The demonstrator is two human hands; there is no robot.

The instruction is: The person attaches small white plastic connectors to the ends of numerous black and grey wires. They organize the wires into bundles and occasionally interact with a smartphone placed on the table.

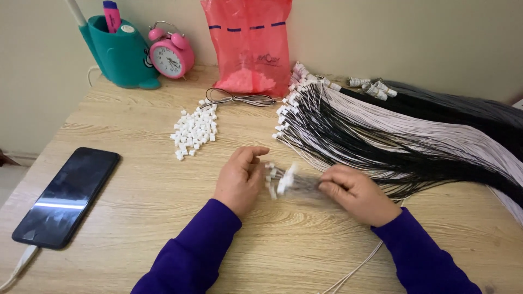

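My right hand (354, 191) grips a small bundle of thin wires (297, 182) that end in white plastic connectors (284, 178); the bundle is blurred by motion. Just left of those connector ends, my left hand (239, 177) has its fingers curled and touching them, though whether it grips them is unclear. A heap of loose white connectors (195, 129) lies farther back on the wooden table (147, 207). To the right, a big fan of black and white wires (392, 136) with white tips spreads across the table.
A black phone (68, 196) on a charging cable lies at the left. At the back stand a teal pen holder (120, 51), a pink alarm clock (171, 54) and a red plastic bag (250, 43). A coiled wire (239, 99) lies before the bag.
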